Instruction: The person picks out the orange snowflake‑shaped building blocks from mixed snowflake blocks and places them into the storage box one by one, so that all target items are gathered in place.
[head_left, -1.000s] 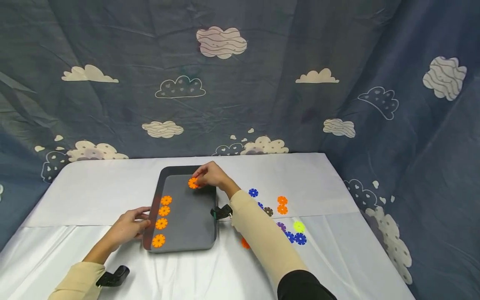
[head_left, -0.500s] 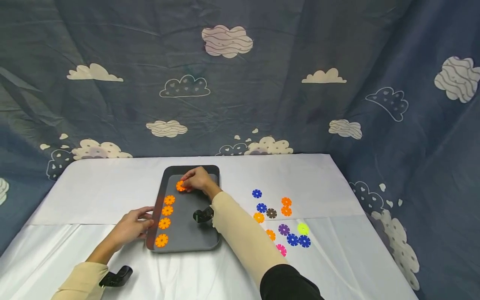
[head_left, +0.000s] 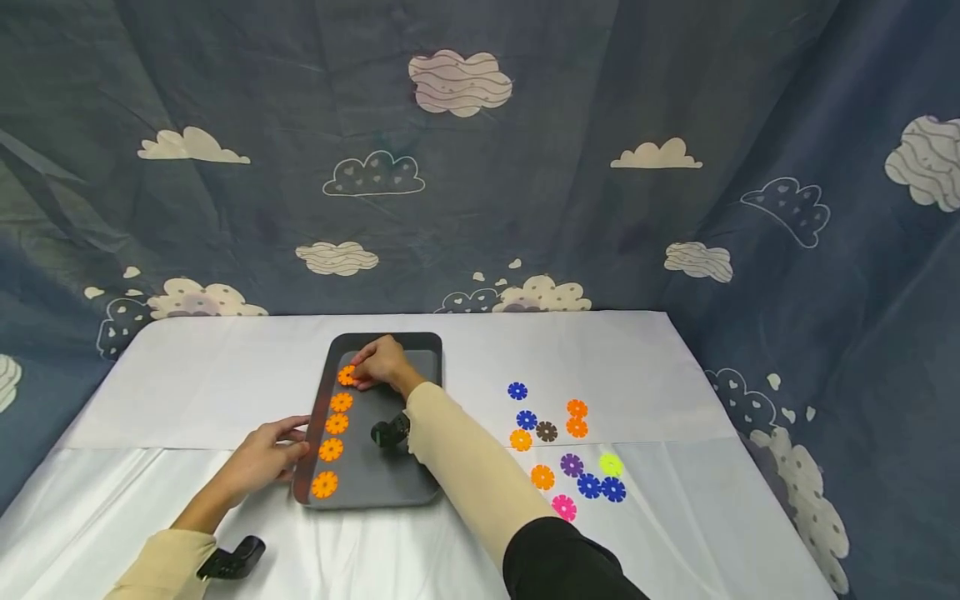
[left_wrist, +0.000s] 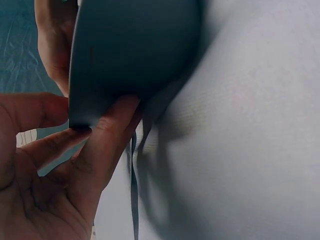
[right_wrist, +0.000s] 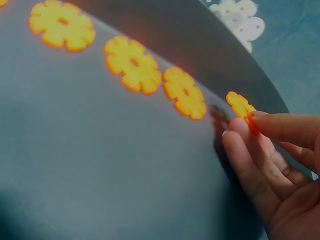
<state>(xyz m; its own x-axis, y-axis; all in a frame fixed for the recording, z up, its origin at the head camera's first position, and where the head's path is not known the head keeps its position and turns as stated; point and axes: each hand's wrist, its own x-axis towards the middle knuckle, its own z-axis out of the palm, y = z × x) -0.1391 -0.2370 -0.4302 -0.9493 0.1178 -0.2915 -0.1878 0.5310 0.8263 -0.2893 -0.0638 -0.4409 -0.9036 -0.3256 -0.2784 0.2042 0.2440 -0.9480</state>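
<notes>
My right hand [head_left: 384,365] pinches an orange flower-shaped plastic disc [right_wrist: 238,103] between thumb and fingertips. It is over the far left corner of the dark grey baking tray [head_left: 382,483]; in the right wrist view the disc looks slightly raised, with a shadow beneath it. Several like orange discs [head_left: 331,449] lie flat in a column along the tray's left side, nearer to me than the held one. At the tray's left edge, my left hand [head_left: 262,457] grips the rim, its thumb on one side and its fingers on the other, as the left wrist view shows.
Loose flower discs lie on the white cloth right of the tray: several blue [head_left: 589,486] and orange [head_left: 542,477] ones, plus a brown [head_left: 547,431], a purple [head_left: 572,465], a yellow-green [head_left: 611,464] and a pink one [head_left: 564,507]. A cloud-patterned curtain [head_left: 525,217] hangs behind.
My right hand has carried the orange disc leftward across the tray's far end to above the column. Its arm no longer covers the loose discs. My left hand stays at the rim.
</notes>
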